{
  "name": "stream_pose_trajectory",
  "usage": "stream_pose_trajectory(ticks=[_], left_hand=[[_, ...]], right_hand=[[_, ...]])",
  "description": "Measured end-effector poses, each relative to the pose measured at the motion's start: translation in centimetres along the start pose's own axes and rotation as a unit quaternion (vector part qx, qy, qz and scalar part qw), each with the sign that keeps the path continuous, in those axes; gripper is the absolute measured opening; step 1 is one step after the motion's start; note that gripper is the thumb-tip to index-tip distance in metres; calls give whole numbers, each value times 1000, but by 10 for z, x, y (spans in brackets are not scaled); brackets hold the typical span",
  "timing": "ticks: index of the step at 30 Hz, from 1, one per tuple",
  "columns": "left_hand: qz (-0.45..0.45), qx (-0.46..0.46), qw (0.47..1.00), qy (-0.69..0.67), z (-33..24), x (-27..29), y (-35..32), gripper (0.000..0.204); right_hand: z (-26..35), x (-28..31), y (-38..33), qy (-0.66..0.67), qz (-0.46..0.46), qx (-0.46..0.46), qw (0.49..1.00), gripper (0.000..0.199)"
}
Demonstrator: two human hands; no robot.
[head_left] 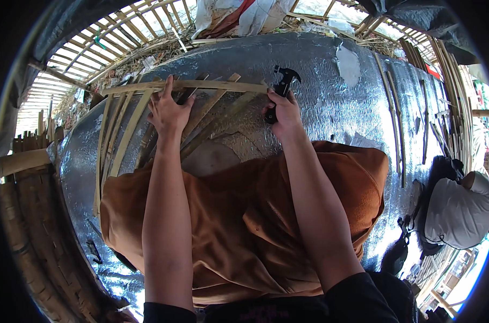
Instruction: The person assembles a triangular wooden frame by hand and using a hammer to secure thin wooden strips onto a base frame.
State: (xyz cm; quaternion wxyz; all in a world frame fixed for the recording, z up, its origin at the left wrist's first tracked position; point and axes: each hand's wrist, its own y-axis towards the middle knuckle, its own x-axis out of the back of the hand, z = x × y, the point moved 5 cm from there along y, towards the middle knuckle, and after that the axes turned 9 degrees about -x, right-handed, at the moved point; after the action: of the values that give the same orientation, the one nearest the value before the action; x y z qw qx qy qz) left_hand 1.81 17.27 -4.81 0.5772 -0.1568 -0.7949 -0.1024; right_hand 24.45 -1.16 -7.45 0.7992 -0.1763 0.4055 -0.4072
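Observation:
My right hand point(285, 114) is wrapped around the handle of a black hammer point(283, 86), its claw head up and pointing away from me. Beside it lies the right end of a long bamboo strip point(217, 85) that runs crosswise. My left hand point(170, 110) rests on that strip near its left part, fingers spread and the thumb apart. A short dark piece point(186, 96) shows between its thumb and forefinger; I cannot make out what it is. Under the crosswise strip, several bamboo slats point(128, 119) fan out toward my lap.
A silvery foil sheet point(330, 113) covers the ground. Brown cloth point(239, 215) lies over my legs. Loose sticks point(393, 107) and a light grey bundle point(459, 212) are at the right. Bamboo planks point(31, 226) stand at the left, and a slatted bamboo fence point(115, 40) at the back.

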Motion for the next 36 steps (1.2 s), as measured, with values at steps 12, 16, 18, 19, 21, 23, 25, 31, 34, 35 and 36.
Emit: stream_pose_trajectory(ticks=[12, 16, 18, 19, 21, 23, 25, 31, 34, 35, 36], left_hand=[[-127, -104, 974, 158, -63, 3, -34, 85], [-112, -340, 930, 80, -115, -17, -69, 81], [-63, -353, 930, 78, -122, -32, -78, 82], [-12, -367, 927, 75, -124, -41, -81, 82], [6, -359, 931, 71, -122, -44, -83, 85], [26, -352, 933, 72, -124, -45, -84, 87], [35, -349, 934, 69, -125, -49, -85, 89], [27, -353, 933, 66, -124, -52, -86, 88], [18, -350, 935, 53, -120, -52, -86, 87], [17, -348, 936, 53, -117, -51, -86, 87], [21, -348, 936, 53, -119, -51, -86, 86]], right_hand=[[16, 44, 13, -356, -271, 137, 884, 27], [17, 37, 4, -389, -285, 185, 856, 29], [17, 32, -1, -407, -288, 199, 844, 29], [16, 31, -2, -413, -286, 190, 844, 28], [16, 31, -2, -417, -285, 180, 844, 28], [14, 32, -1, -363, -267, 165, 877, 27], [14, 37, 3, -375, -273, 169, 870, 28], [21, 28, -10, -442, -249, 210, 836, 28], [33, 5, -42, -515, -201, 238, 799, 28], [31, -3, -53, -546, -166, 245, 784, 27], [31, 0, -60, -548, -167, 247, 782, 27]])
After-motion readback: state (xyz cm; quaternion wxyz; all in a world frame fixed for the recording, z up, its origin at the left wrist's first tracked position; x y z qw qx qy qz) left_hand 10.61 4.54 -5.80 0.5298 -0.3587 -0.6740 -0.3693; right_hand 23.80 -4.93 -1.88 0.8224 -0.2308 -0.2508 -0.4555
